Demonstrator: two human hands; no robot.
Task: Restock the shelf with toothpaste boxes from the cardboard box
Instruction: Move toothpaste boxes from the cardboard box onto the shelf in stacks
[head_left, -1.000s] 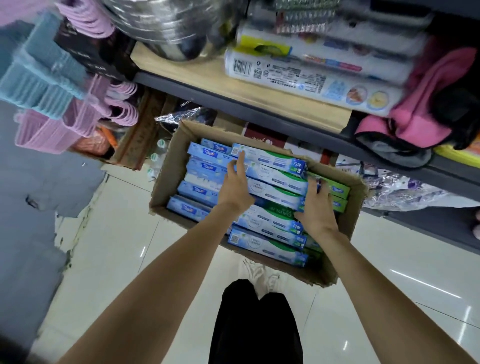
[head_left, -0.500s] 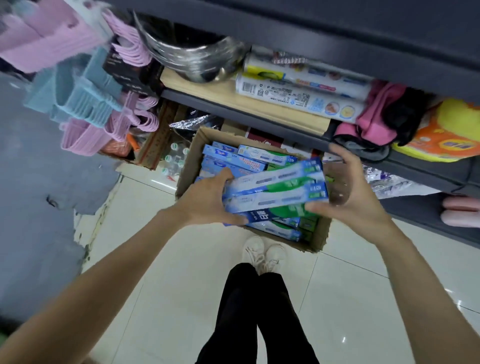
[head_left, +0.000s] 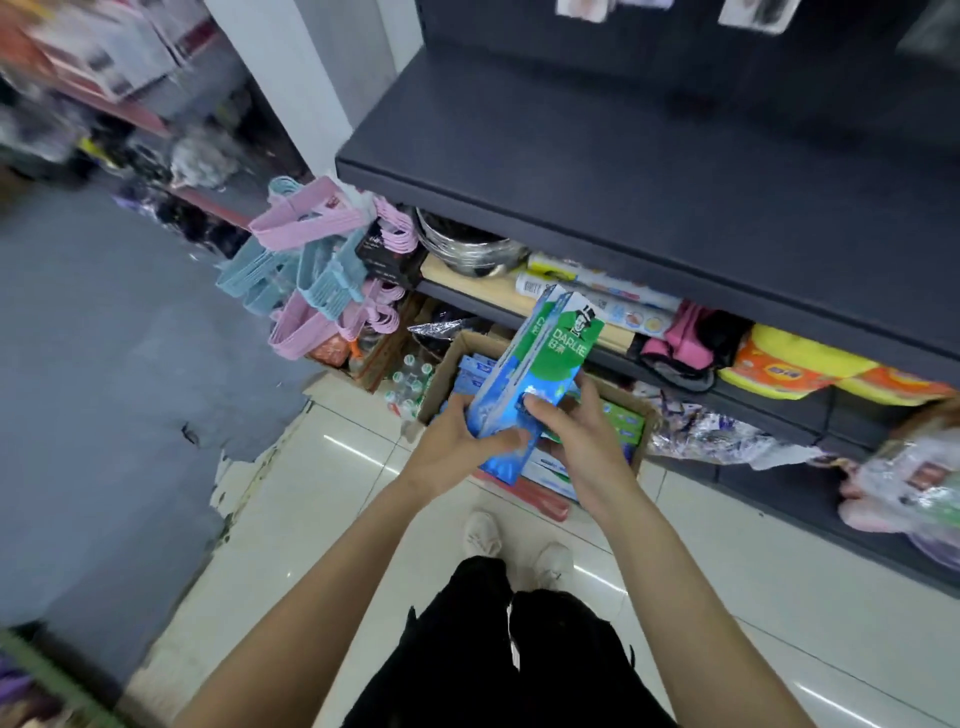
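The dark shelf (head_left: 649, 171) above lies bare, likely the target, its front lip jutting over the lift path. The cardboard box (head_left: 457, 348) sits on the floor below, more cartons inside. Both hands, left hand (head_left: 457, 447) and right hand (head_left: 576, 436), curl round a stack of toothpaste boxes (head_left: 540, 369), tilted end-up, probably to clear that lip

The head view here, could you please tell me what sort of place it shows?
Most likely a small household-goods shop. Dark shelving runs in tiers with packaged goods on the lower levels, bundles of pink and blue hangers hang at its end, and both hands hold toothpaste boxes above an open cardboard box of stock.
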